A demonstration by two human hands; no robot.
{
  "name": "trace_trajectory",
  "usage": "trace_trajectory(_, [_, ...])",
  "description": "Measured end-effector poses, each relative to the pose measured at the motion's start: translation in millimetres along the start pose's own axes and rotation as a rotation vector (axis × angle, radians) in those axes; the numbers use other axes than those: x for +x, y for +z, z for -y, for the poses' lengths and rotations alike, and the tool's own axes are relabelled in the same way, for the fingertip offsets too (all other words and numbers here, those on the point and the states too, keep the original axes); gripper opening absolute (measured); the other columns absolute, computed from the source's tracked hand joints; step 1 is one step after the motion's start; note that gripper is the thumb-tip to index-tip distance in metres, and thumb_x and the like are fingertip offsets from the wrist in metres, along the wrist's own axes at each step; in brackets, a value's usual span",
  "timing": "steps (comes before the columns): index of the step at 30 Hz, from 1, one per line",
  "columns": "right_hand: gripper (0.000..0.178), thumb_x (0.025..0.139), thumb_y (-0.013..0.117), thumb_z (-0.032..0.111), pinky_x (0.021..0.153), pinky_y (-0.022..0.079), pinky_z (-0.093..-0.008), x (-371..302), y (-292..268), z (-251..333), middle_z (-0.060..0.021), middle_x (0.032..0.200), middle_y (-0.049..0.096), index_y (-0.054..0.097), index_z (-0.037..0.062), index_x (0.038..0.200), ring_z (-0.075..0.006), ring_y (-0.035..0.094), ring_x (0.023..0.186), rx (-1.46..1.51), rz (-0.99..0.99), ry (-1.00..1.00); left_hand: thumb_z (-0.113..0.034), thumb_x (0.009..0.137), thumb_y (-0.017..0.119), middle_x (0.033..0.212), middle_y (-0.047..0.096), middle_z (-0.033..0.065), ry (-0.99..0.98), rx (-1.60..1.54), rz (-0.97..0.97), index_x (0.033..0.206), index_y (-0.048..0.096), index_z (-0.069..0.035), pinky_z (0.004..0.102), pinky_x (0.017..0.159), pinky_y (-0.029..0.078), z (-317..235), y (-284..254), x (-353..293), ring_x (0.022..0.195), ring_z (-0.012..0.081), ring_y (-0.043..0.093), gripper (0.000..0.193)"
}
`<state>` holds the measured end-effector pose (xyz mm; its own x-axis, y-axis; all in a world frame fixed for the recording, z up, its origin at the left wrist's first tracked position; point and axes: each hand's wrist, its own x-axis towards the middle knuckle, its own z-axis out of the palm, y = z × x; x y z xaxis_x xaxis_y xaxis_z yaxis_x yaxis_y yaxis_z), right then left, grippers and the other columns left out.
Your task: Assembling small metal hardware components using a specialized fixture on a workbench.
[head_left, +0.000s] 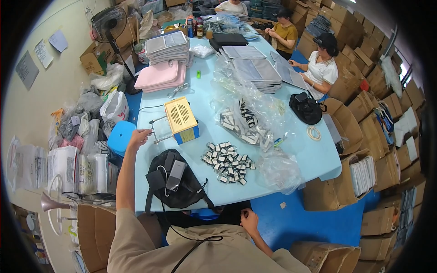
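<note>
Reaching to the surface's left edge, the left hand [139, 135] touches the wire handle of the yellow-and-blue machine [182, 120], fingers loosely curled, clamped on nothing; the right hand [249, 220] rests half-closed and empty at the near edge; the pile of small wrapped pieces [227, 162] lies unsorted beside the black bag [175, 182], so work seems barely begun.

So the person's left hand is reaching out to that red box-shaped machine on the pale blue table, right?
Not quite: the head view shows the left hand by a yellow box-shaped machine with a blue base, not a red one, on the pale blue table.
</note>
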<state>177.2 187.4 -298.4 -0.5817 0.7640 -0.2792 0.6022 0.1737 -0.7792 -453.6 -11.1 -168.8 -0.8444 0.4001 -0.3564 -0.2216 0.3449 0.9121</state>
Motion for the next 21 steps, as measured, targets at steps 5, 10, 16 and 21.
trace_trajectory(5, [0.013, 0.094, 0.065, 0.016, 0.054, 0.052, -0.0377, 0, 0, -1, -0.0061, 0.059, 0.064, 0.072, 0.0064, 0.098, -0.0222, 0.068, 0.05, -0.002, -0.001, 0.01, -0.022, 0.088, 0.08, 0.08, 0.069, 0.0006, -0.005, 0.014, 0.013, 0.105, 0.077, 0.001, 0.0187, 0.048, 0.039, 5, 0, 3, 0.056, 0.0039, 0.049, 0.029])
trace_trajectory(10, [0.011, 0.094, 0.066, 0.015, 0.054, 0.051, -0.0378, 0, 2, 0, -0.0059, 0.059, 0.063, 0.072, 0.0063, 0.097, -0.0223, 0.068, 0.05, 0.012, 0.008, 0.001, -0.021, 0.089, 0.078, 0.073, 0.065, -0.0006, 0.104, 0.123, -0.163, 0.106, 0.077, 0.002, 0.0215, 0.048, 0.035, 3, -17, -16, 0.051, 0.0048, 0.045, 0.029])
trace_trajectory(16, [0.009, 0.092, 0.066, 0.012, 0.053, 0.051, -0.0372, 0, 2, -5, -0.0062, 0.059, 0.062, 0.072, 0.0065, 0.096, -0.0225, 0.067, 0.049, 0.056, -0.026, -0.002, -0.022, 0.091, 0.079, 0.075, 0.065, -0.0024, 0.314, -0.049, -0.154, 0.106, 0.077, 0.003, 0.0209, 0.053, 0.036, -20, 8, -104, 0.058, 0.0037, 0.049, 0.03])
trace_trajectory(21, [0.009, 0.092, 0.066, 0.012, 0.053, 0.051, -0.0372, 2, 0, -2, -0.0066, 0.059, 0.063, 0.072, 0.0068, 0.096, -0.0227, 0.068, 0.05, 0.004, 0.008, -0.017, -0.022, 0.093, 0.078, 0.084, 0.067, -0.0016, 0.351, -0.195, -0.086, 0.113, 0.074, 0.003, 0.0207, 0.062, 0.041, -44, 33, -189, 0.067, 0.0044, 0.053, 0.032])
